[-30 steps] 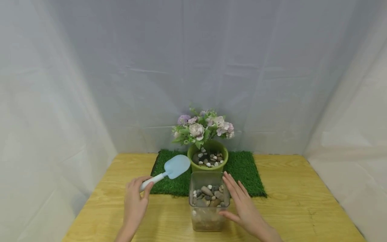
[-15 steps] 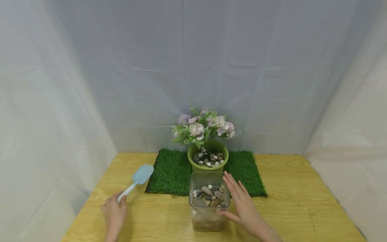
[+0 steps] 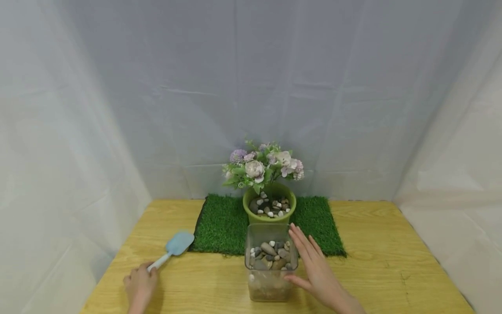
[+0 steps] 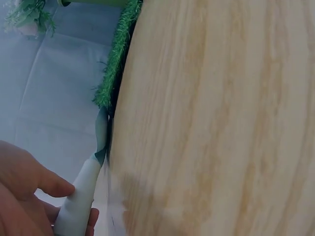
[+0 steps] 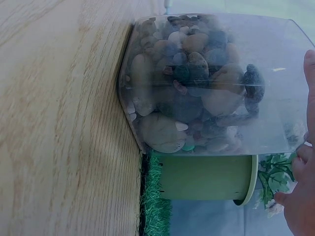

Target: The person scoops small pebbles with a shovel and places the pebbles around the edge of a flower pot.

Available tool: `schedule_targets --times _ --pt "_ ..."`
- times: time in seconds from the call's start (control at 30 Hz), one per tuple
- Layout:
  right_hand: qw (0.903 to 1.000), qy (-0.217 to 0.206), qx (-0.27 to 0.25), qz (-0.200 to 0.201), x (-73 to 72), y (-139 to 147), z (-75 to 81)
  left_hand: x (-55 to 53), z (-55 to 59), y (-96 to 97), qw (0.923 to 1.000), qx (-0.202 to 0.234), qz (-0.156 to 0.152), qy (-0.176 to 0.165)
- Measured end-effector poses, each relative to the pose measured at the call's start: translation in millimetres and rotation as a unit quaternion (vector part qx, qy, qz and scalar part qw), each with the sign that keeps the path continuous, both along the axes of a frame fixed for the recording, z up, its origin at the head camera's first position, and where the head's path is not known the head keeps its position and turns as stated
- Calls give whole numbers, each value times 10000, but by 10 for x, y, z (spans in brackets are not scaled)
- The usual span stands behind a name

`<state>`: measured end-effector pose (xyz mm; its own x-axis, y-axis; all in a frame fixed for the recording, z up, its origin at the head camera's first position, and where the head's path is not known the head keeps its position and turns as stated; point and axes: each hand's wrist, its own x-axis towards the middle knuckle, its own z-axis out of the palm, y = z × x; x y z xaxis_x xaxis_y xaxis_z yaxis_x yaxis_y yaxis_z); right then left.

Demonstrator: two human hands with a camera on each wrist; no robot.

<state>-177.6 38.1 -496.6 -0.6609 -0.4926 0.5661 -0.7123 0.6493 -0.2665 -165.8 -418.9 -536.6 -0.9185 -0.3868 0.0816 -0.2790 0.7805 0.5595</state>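
My left hand [image 3: 140, 282] grips the white handle of a small garden trowel [image 3: 180, 243] at the left of the table. In the left wrist view the thumb lies along the handle, and the trowel's light blue blade [image 4: 101, 129] is seen edge-on, low over the wood with its tip at the turf's edge. My right hand [image 3: 315, 272] has straight fingers spread against the right side of a clear plastic container [image 3: 270, 285]. Pebbles [image 5: 197, 81] of mixed sizes fill its lower part, as the right wrist view shows through the wall.
Right behind the container, a green flower pot [image 3: 292, 209] with pale purple and white flowers [image 3: 256, 169] holds more pebbles. It stands on an artificial turf mat [image 3: 223, 226]. Light sheeting [image 3: 188, 109] surrounds the wooden table [image 3: 376, 261] at the back and sides.
My left hand has carried the trowel left and toward me, away from above the turf, and down close to the table. The right hand and container have stayed put.
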Motion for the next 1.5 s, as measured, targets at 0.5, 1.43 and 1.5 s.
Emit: schedule_targets --times 0.5,1.43,1.5 --pt "9999 -132 -39 -15 24 -9 24 50 -37 -80 9957 -119 -757 -516" --pt "9978 -580 -98 293 40 52 210 28 234 -10 9903 -271 -1169 -700" --pt "9950 -853 -209 470 31 95 274 -3 333 -13 9914 -294 -1188 -458"
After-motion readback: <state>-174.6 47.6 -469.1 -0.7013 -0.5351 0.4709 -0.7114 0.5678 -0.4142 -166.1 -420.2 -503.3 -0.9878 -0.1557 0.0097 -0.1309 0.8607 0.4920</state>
